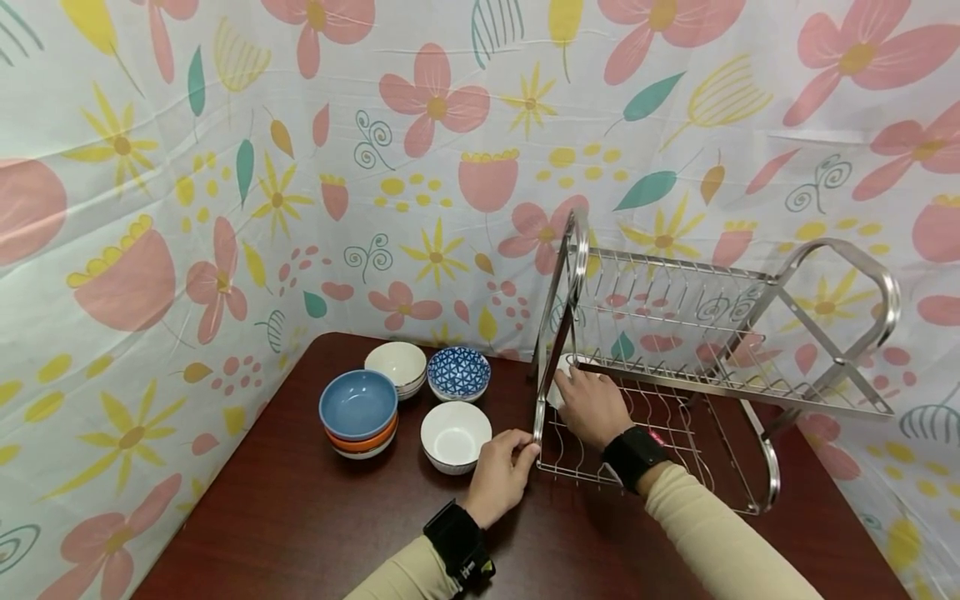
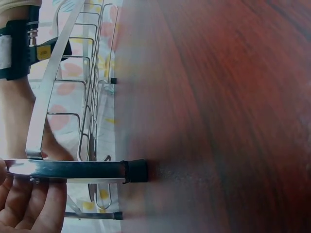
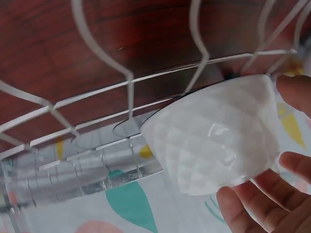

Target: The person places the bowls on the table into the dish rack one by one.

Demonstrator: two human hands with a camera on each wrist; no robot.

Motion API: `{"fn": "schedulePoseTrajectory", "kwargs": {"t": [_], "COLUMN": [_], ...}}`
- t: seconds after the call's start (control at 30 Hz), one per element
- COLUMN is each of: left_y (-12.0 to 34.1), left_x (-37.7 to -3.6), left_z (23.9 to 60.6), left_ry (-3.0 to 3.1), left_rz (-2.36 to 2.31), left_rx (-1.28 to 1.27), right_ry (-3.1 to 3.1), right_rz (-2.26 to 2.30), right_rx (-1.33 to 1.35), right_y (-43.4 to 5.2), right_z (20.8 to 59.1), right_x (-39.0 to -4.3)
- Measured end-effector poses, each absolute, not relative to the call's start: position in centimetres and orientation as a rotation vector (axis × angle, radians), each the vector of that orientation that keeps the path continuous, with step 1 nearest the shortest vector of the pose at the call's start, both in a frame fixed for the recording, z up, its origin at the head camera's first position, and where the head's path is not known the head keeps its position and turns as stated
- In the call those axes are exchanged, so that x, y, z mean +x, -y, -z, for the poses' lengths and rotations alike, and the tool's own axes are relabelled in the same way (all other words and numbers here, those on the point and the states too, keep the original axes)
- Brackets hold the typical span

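Right hand (image 1: 592,404) reaches into the lower tier of the metal dish rack (image 1: 712,350), fingers wrapped round a small white faceted bowl (image 3: 218,145); wrist view shows fingertips (image 3: 296,94) on its rim and base, bowl tilted on its side against the rack wires. In the head view the bowl (image 1: 561,375) sits at the rack's left end, just inside the upright frame, mostly hidden by the hand.

Left hand (image 1: 501,473) holds the rack's front-left leg near the bottom, fingers curled on the flat steel bar (image 2: 68,169); black rubber foot (image 2: 137,171) rests on the tabletop (image 2: 218,121).

Rack stands at the right rear of the dark red tabletop (image 1: 300,517), two tiers, upper tier tilted.

Left of the rack, toward the rear-left corner: white bowl (image 1: 455,433) nearest the left hand, blue patterned bowl (image 1: 458,372) behind it, another white bowl (image 1: 395,365) stacked on one more at the back, and a blue bowl (image 1: 357,405) topping a stack with an orange one. All upright, close together, some touching.

Black bands on both wrists, beige sleeves. Floral sheet (image 1: 225,167) behind and at both sides.
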State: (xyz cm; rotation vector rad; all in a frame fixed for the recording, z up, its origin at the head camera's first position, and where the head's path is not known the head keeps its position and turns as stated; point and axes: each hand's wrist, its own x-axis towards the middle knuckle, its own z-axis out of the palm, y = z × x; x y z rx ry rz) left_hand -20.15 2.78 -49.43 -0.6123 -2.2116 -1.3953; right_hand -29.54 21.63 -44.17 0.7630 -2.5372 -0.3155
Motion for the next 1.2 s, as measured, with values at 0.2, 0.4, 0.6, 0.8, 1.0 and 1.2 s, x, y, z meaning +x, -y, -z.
{"fn": "schedulePoseTrajectory", "kwargs": {"t": [0.2,0.4,0.6,0.8,1.0,1.2], "left_y": [-2.8,-2.7,-2.8,-2.7,-2.8,-2.9], "left_x": [-20.1,-19.9,-19.8,-19.8,-19.6,-19.5], "left_z": [49.6,49.5,49.4,49.4,49.2,48.9], "left_ry": [2.208,2.192,2.208,2.212,2.234,2.25], "left_rz": [1.407,1.426,1.458,1.432,1.447,1.462], "left_rx": [-0.605,-0.603,-0.584,-0.56,-0.531,-0.507], "right_ry": [2.613,2.778,2.834,2.8,2.786,2.77], "right_rz": [0.016,-0.256,-0.502,-0.773,-0.955,-1.087], "right_rx": [0.688,0.511,0.488,0.511,0.478,0.423], "right_y": [-21.7,-21.6,-21.8,-21.5,-20.9,-20.0], "right_z": [43.2,41.6,40.6,40.3,40.8,41.3], "right_x": [-28.9,-27.8,-26.7,-25.6,-24.5,-23.4]}}
